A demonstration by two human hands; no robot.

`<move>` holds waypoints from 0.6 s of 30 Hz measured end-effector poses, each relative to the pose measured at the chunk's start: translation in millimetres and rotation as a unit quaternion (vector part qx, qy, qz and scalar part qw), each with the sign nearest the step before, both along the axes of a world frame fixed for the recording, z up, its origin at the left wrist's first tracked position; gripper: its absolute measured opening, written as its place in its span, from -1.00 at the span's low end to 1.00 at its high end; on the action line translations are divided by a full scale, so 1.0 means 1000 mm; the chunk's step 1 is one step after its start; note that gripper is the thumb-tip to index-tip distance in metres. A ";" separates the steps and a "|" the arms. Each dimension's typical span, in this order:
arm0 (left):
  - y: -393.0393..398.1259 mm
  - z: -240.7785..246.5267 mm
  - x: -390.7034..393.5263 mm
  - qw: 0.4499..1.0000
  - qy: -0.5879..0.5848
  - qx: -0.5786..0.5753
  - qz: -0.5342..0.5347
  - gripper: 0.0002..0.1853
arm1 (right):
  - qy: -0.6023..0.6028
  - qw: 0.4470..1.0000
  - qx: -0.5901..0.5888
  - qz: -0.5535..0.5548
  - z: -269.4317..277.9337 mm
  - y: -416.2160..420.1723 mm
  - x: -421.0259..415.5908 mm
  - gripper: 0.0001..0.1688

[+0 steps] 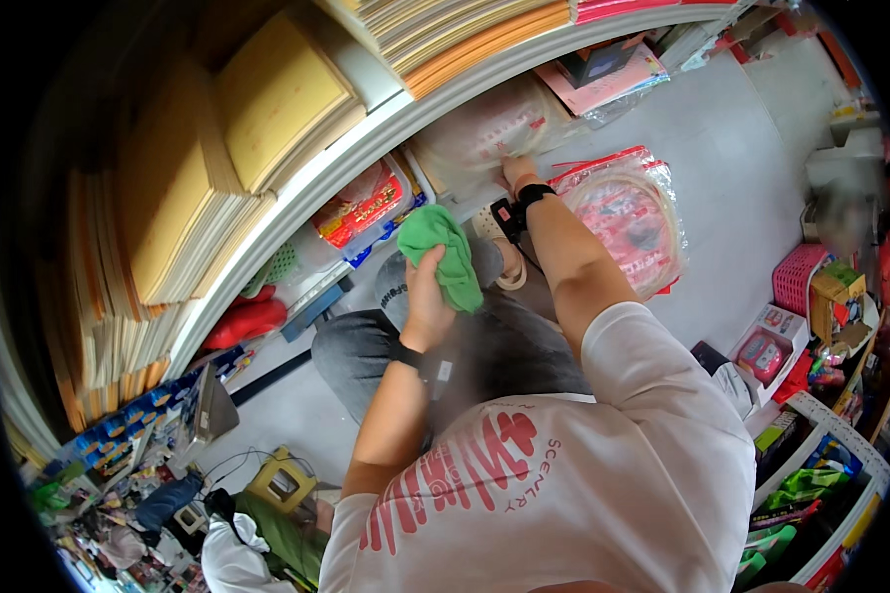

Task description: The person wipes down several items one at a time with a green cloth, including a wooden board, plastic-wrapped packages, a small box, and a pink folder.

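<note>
My left hand grips a bunched green cloth, held above my bent knees. Stretched farther forward, my right hand has its curled fingers on the near edge of a clear plastic package with red print, low under the shelf. Part of those fingers is hidden. Just right of my right forearm, a stack of round items in clear plastic with red and pink print lies on the grey floor. Below the shelf edge, left of the cloth, sits a clear tub with a red label.
A white metal shelf holding stacks of yellow paper curves along the left. Pink sheets and a dark box lie ahead. Stocked shelves and a pink basket stand right. A yellow stool is behind left, beside a person's green-clad leg.
</note>
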State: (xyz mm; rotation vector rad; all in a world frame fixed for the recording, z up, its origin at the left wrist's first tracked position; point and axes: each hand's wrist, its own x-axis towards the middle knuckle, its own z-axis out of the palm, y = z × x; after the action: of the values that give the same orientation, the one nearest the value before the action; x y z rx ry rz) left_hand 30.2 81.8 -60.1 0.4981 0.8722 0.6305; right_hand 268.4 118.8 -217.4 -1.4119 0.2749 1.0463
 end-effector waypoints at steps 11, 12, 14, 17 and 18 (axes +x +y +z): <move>-0.002 -0.003 0.024 0.997 0.042 -0.001 -0.057 -0.64 | -0.029 0.988 0.048 0.144 -0.116 0.019 0.028 -0.61; -0.001 -0.006 0.024 0.998 0.010 -0.013 -0.054 -0.62 | -0.084 0.978 0.067 0.178 -0.127 0.005 0.028 -0.64; 0.000 -0.013 0.026 0.997 0.012 -0.011 -0.076 -0.62 | -0.274 0.922 0.084 0.259 -0.148 -0.033 0.037 -0.69; -0.001 -0.020 0.026 0.995 0.054 0.009 -0.087 -0.68 | -0.376 0.881 0.007 0.287 -0.153 -0.121 0.023 -0.73; -0.001 -0.021 0.021 0.995 0.066 0.034 -0.069 -0.69 | -0.238 0.948 -0.046 0.205 -0.099 -0.142 0.015 -0.74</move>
State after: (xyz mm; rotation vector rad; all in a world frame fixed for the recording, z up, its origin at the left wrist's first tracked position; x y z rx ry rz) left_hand 51.7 80.3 -80.6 0.6609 0.9345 0.5064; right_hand 283.7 -23.0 -316.5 -1.8041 -0.3414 0.9907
